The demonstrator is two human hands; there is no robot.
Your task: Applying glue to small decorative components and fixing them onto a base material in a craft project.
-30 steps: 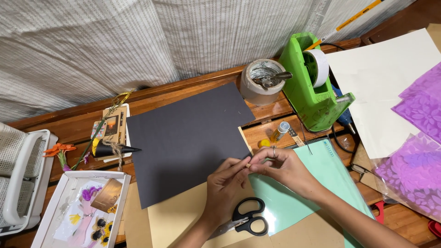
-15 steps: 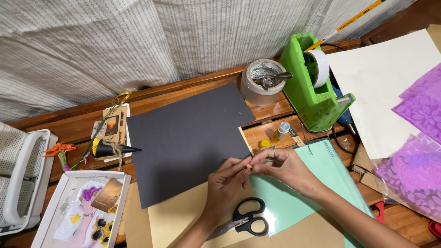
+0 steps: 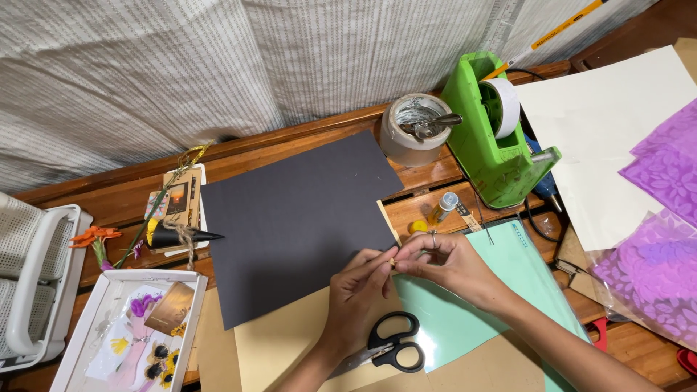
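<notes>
The wooden bench (image 3: 305, 145) carried a black sheet (image 3: 298, 218), with a mint-green sheet (image 3: 508, 268) beside it. Black-handled scissors (image 3: 392, 348) lay below the hands. The left hand (image 3: 356, 297) and right hand (image 3: 450, 265) met at the black sheet's lower right corner, each grip pinched closed on one tiny tan piece (image 3: 392, 262).

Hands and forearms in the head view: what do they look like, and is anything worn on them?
Both are bare: no gloves, no sleeves in view, and nothing on either wrist. The right hand wears a thin ring on one finger. The left hand shows no ring or other jewellery. Nails look short and unpainted, as far as the picture shows.
</notes>
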